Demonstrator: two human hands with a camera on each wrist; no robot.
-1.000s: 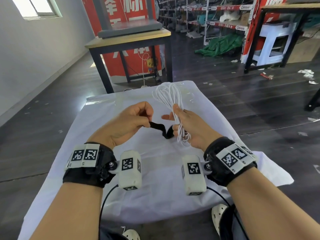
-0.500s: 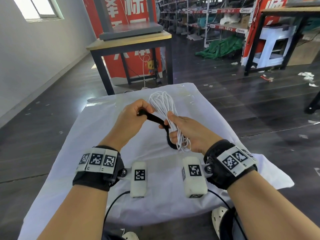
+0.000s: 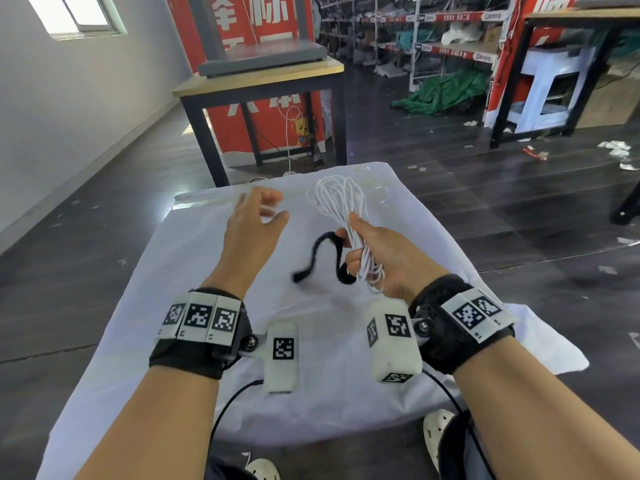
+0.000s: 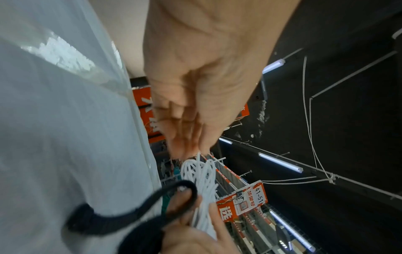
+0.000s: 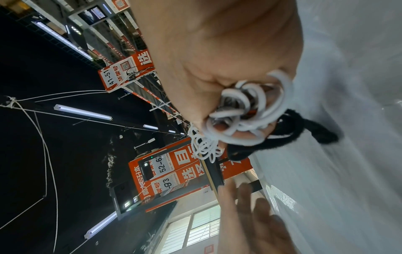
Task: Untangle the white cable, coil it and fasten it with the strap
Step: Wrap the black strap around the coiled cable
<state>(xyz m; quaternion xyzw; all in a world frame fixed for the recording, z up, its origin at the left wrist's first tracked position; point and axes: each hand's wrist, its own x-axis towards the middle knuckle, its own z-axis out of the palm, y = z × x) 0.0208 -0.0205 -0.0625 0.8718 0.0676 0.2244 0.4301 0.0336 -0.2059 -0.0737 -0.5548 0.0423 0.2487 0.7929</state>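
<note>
Gripping: right hand [image 3: 388, 258] clamping white cable [image 3: 341, 206] mid-bundle, fingers curling round it, thumb lying along top, centre-right of head frame.
Cable: sitting coiled in long loops, far loops fanning toward upper centre of head frame above white cloth [image 3: 194, 271], short near loops sticking out below the fist; in right wrist view [image 5: 245, 110] bunching at frame centre against the palm.
Strap: black strap [image 3: 323, 256] hanging from right fist, one part looping near the fingers, free end trailing down-left toward frame centre, blurring; touching cloth or not, cannot tell. In left wrist view [image 4: 121, 216] curving across lower frame, passing over a right fingertip.
Left: left hand [image 3: 252, 230] hovering upper-left of the cable, fingers spreading apart and loosely bent, holding nothing, motion-blurring; in left wrist view [image 4: 202, 82] fingertips pointing down at cable loops [image 4: 202, 173], just beside them.
Spacing: left hand sitting apart from strap and cable in head view.
Cloth: covering low surface across centre and lower frame, glossy patch showing near far edge.
Background: wooden table [image 3: 263, 81] standing at upper centre, red banner [image 3: 242, 29] hanging behind it, shelving [image 3: 415, 26] filling upper right.
</note>
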